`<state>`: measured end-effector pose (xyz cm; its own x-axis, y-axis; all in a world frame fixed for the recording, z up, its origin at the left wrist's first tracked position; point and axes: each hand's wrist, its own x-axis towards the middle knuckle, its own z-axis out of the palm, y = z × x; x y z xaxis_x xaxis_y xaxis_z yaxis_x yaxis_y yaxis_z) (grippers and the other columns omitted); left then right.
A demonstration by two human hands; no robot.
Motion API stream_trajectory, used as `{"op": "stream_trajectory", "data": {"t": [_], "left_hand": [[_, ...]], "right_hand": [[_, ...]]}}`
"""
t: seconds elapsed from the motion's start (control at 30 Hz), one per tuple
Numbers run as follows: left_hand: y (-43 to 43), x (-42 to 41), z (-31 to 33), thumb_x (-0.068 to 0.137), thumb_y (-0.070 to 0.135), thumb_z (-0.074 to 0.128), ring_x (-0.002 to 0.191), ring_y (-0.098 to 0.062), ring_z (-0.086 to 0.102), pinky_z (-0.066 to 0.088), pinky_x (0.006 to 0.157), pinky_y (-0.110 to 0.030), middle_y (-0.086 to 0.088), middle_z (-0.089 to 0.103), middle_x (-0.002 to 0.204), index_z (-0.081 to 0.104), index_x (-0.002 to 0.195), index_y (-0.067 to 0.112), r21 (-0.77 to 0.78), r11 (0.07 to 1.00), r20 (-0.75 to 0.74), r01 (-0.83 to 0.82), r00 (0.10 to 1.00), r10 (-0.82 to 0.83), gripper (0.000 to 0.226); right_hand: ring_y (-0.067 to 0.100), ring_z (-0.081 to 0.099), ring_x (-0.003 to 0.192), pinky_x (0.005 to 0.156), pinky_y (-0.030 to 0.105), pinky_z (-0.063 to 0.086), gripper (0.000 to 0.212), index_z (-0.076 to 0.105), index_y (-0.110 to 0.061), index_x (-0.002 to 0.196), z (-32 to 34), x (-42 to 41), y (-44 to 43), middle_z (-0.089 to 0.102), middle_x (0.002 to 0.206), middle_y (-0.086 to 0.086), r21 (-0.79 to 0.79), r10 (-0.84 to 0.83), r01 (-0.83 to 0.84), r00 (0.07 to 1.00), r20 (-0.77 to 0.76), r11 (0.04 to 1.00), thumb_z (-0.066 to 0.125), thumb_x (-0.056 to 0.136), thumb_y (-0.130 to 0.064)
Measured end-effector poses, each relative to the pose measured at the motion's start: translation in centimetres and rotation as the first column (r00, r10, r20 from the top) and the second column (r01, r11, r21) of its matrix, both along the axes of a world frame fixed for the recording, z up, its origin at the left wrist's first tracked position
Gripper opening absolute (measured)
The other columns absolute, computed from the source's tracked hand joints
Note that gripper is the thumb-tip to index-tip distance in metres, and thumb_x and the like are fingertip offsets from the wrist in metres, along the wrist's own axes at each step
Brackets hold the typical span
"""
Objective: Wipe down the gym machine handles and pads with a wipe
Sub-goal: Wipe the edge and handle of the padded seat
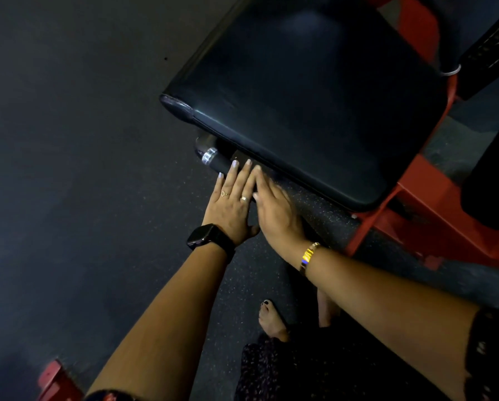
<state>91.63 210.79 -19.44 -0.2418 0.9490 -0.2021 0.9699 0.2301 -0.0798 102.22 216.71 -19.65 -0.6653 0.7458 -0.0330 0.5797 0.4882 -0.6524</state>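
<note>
A large black padded seat on a red frame fills the upper middle. Under its near edge a black handle with a chrome ring sticks out to the left. My left hand, with a watch and two rings, lies flat with straight fingers, and its fingertips touch the handle. Beside it, my right hand, wearing a gold bracelet, reaches with straight fingers to the pad's lower edge and is slightly blurred. The two hands touch side by side. I see no wipe in either hand.
Dark speckled rubber floor spreads to the left and below. My bare feet stand near the bottom centre. Another red frame part shows at the bottom left. A second black pad sits at the right edge.
</note>
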Motion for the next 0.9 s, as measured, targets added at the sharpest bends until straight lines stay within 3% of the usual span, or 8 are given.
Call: {"op": "stream_trajectory", "data": {"t": [0.1,0.23,0.33,0.57,0.63,0.73,0.83,0.9], "left_hand": [[0.0,-0.2,-0.6,0.083,0.063,0.024,0.143,-0.017,-0.027,-0.009,0.12,-0.038,-0.006,-0.011,0.159,-0.02,0.148,0.011,0.071,0.997,-0.025,-0.006,1.0,0.008,0.095],[-0.2,-1.2,-0.8,0.074,0.062,0.062,0.142,-0.014,-0.027,-0.014,0.117,-0.036,-0.007,-0.015,0.157,-0.021,0.147,0.013,0.066,0.996,-0.008,0.057,0.998,-0.056,0.122],[-0.4,-2.4,-0.6,0.077,0.06,0.055,0.147,-0.019,-0.012,-0.007,0.119,-0.039,-0.011,-0.002,0.16,-0.006,0.153,0.011,0.148,0.984,-0.031,0.102,0.995,-0.099,0.109],[2.0,-5.0,0.8,0.092,0.055,0.02,0.146,-0.02,-0.009,-0.021,0.112,-0.02,-0.012,0.002,0.161,0.012,0.152,0.003,0.297,0.876,0.547,-0.38,0.82,0.17,0.08],[2.6,-5.3,1.1,0.091,0.053,0.02,0.147,-0.015,0.002,-0.013,0.116,-0.019,-0.011,0.013,0.161,0.017,0.152,0.005,0.259,0.824,0.716,-0.504,0.673,0.186,0.078],[3.1,-5.2,2.2,0.091,0.048,0.029,0.137,-0.005,0.033,0.024,0.115,-0.021,-0.001,0.039,0.15,0.035,0.148,0.013,0.086,0.66,0.958,-0.746,0.244,0.152,0.067],[4.0,-5.6,3.3,0.101,0.04,0.023,0.116,-0.007,0.054,0.039,0.091,-0.015,-0.004,0.061,0.126,0.048,0.139,0.013,-0.118,0.483,0.99,-0.868,-0.066,0.124,0.053],[4.3,-6.4,3.7,0.104,0.041,0.01,0.113,-0.013,0.058,0.037,0.093,-0.024,-0.01,0.067,0.116,0.054,0.132,0.01,-0.245,0.399,0.969,-0.883,-0.225,0.097,0.06]], "right_hand": [[0.022,0.034,0.139,0.111,0.025,0.025,0.058,0.014,-0.008,0.152,0.4,-1.6,0.2,0.031,0.153,0.012,0.043,0.011,-0.013,0.999,0.054,0.999,0.041,0.101,-0.009],[0.025,0.045,0.133,0.106,0.032,0.038,0.078,0.022,-0.008,0.15,-1.3,2.1,-0.1,0.037,0.15,0.013,0.151,0.109,-0.123,0.989,0.098,0.981,0.063,0.084,0.003],[0.026,0.044,0.133,0.108,0.035,0.036,0.073,0.032,-0.006,0.146,-2.3,5.1,-1.0,0.041,0.147,0.013,0.152,0.064,-0.073,0.996,0.061,0.986,0.063,0.082,0.007],[0.027,0.057,0.121,0.102,0.042,0.043,0.045,0.053,-0.002,0.133,-1.5,-0.2,-0.9,0.058,0.131,0.015,0.212,-0.027,0.047,0.995,-0.097,0.976,0.055,0.088,0.004],[0.028,0.061,0.115,0.095,0.04,0.049,0.046,0.054,-0.004,0.132,0.4,-3.7,0.1,0.06,0.129,0.015,0.159,-0.045,0.055,0.997,-0.065,0.986,0.06,0.087,0.004],[0.028,0.055,0.121,0.092,0.038,0.046,0.045,0.039,-0.014,0.144,2.4,-7.2,1.7,0.05,0.14,0.011,0.021,-0.048,0.047,0.997,0.053,0.999,0.044,0.1,-0.008],[0.027,0.05,0.127,0.1,0.032,0.042,0.051,0.034,-0.014,0.147,2.2,-6.5,1.7,0.044,0.146,0.011,0.065,0.043,-0.046,0.998,0.054,0.997,0.046,0.098,-0.007],[0.028,0.051,0.127,0.105,0.033,0.038,0.056,0.04,-0.008,0.143,1.1,-4.7,0.4,0.048,0.143,0.013,0.145,0.023,-0.024,1.0,0.006,0.989,0.058,0.09,-0.001]]}}
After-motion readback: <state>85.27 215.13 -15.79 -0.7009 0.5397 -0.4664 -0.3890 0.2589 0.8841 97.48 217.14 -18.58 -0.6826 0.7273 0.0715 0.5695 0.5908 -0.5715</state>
